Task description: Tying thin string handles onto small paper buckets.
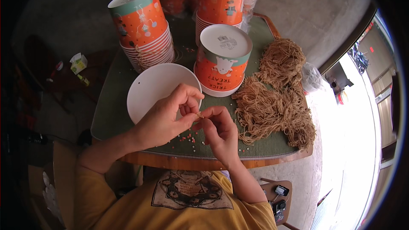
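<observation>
My left hand (168, 110) and my right hand (220, 135) meet over the near part of the table. Thumbs and forefingers of both are pinched together around a small end of tan twine (200, 115), mostly hidden by the fingertips. Just behind my left hand, a white paper bucket (149, 86) lies with its open mouth toward me and a small punched hole in its wall. Right of it, a stack of orange and teal paper buckets (223, 66) stands upside down. Loose bundles of tan twine (272, 110) are heaped to the right of my right hand.
More upside-down bucket stacks stand at the back left (142, 21) and back right (221, 2). Small paper dots (190, 139) are scattered on the green table top (113, 117). A clear plastic bag (312, 78) sits beyond the twine, and a cardboard box (64, 174) at lower left.
</observation>
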The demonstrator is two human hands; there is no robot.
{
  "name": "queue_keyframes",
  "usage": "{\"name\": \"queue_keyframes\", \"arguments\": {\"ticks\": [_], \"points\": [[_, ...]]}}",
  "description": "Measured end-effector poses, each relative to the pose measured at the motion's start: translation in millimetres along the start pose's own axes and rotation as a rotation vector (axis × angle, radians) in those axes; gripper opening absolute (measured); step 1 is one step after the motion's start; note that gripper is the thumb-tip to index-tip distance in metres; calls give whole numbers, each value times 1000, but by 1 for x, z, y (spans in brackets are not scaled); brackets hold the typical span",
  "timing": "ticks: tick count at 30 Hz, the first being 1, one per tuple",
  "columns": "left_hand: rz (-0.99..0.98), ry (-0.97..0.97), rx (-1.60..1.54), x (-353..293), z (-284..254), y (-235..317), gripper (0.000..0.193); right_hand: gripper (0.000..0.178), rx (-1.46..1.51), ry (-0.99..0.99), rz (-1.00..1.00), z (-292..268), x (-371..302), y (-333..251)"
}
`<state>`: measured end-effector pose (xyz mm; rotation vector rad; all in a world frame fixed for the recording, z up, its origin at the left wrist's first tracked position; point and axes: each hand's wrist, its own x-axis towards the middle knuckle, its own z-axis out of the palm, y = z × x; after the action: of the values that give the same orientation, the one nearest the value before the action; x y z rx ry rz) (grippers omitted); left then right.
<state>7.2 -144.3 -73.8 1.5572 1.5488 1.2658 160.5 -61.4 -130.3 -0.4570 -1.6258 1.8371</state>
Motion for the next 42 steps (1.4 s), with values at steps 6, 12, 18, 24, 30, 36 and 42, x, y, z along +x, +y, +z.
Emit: {"name": "queue_keyframes", "arguments": {"ticks": [6, 12, 18, 24, 30, 36, 42], "points": [[163, 42, 243, -2, 5, -4, 38, 11, -145, 22, -63, 0, 1, -2], [150, 33, 239, -2, 3, -2, 38, 10, 56, -5, -5, -2, 1, 4], [140, 25, 165, -2, 2, -2, 37, 10, 20, -10, 43, -3, -2, 3], [84, -1, 150, -3, 2, 0, 36, 17, 51, 2, 57, -1, -1, 1], [245, 66, 395, -4, 4, -4, 38, 16, -201, 35, -85, 2, -2, 0], [106, 13, 202, -1, 2, -1, 33, 12, 2, 59, -2, 0, -3, 6], [-83, -23, -58, 2, -1, 0, 31, 10, -23, 40, -29, 2, -5, 1]]}}
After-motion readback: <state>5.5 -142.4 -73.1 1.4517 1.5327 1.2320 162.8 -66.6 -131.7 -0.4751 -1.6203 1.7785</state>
